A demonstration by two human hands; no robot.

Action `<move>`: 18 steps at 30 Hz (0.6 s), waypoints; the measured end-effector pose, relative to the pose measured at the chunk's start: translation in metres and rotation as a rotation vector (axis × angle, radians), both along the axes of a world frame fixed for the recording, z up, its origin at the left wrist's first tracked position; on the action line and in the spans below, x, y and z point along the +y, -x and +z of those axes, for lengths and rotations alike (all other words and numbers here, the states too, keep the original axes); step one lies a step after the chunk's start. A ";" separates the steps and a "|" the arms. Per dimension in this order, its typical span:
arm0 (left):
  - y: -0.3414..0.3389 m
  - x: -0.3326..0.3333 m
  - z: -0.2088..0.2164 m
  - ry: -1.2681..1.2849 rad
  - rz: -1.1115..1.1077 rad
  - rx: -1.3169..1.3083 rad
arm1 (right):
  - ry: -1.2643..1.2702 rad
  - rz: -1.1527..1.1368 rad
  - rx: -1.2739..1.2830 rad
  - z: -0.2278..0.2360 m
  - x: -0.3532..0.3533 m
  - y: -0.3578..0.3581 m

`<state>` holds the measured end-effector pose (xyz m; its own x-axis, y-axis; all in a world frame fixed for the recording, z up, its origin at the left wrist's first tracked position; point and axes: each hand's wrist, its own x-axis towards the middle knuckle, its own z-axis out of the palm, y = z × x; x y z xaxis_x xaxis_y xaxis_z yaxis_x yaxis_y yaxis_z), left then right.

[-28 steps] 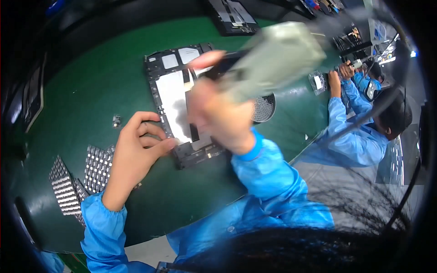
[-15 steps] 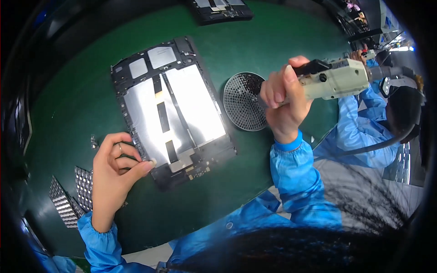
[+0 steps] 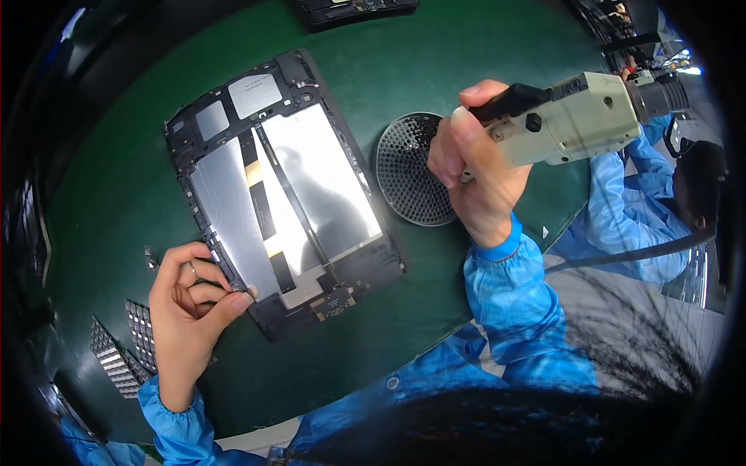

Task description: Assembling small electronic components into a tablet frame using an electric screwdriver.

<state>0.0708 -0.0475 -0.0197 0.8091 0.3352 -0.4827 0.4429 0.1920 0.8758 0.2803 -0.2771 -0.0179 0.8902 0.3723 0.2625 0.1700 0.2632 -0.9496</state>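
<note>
An opened tablet point(image 3: 311, 186) with a black frame and shiny silver plates lies tilted on the green table. My left hand point(image 3: 194, 303) pinches its lower left edge, thumb on top and fingers curled at the side. In my right hand point(image 3: 482, 163) is a pale grey-green electric screwdriver point(image 3: 579, 120) with a black lever, its thick cable end pointing right. The fingers are wrapped round its front part, over the right rim of a round dish point(image 3: 408, 171). That dish has a grid of holes and small dark pieces in it, likely screws. The screwdriver's tip is hidden by my hand.
Two trays of small parts point(image 3: 116, 357) stand by my left wrist, with a small metal piece point(image 3: 150, 259) above them. Another opened device point(image 3: 357, 12) sits at the far edge. A co-worker in a blue sleeve point(image 3: 633, 217) is at the right, behind a dark cable point(image 3: 637, 252).
The view has shifted a little, so the tablet and my left hand appear slightly further left. My right hand still holds the screwdriver by the dish. Both grips are unchanged.
</note>
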 end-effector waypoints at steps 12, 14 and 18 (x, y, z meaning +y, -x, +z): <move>0.003 0.003 0.007 -0.026 0.005 0.037 | -0.050 0.005 0.053 -0.001 0.006 0.004; 0.009 0.004 0.008 -0.013 0.001 0.030 | -0.009 0.020 0.004 -0.001 0.005 0.006; 0.006 0.004 0.006 -0.040 -0.118 -0.101 | -0.067 -0.053 -0.052 0.006 -0.005 0.007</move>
